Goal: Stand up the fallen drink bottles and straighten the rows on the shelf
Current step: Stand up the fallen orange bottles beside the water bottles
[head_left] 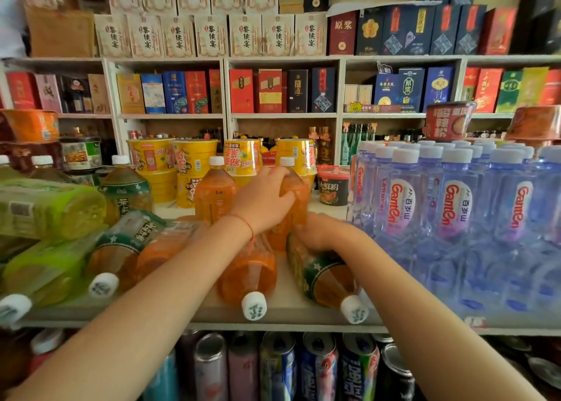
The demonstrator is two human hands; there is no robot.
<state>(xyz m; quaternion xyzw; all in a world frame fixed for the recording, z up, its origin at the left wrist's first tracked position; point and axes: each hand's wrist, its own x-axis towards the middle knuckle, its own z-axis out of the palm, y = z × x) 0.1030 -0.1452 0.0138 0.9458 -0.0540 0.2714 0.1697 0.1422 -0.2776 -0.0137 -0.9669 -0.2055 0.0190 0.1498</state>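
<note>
Shelf (282,311) | left hand (261,202): grip clamped on upright orange bottle (296,200), mid-shelf | right hand (318,230): grip closed over fallen green-label bottle (324,274) (cap toward me) | I'd steady the upright, pivot the fallen base-first.

fallen bottles (249,273) front | upright bottles (214,194) behind | water bottles (455,206) right
</note>
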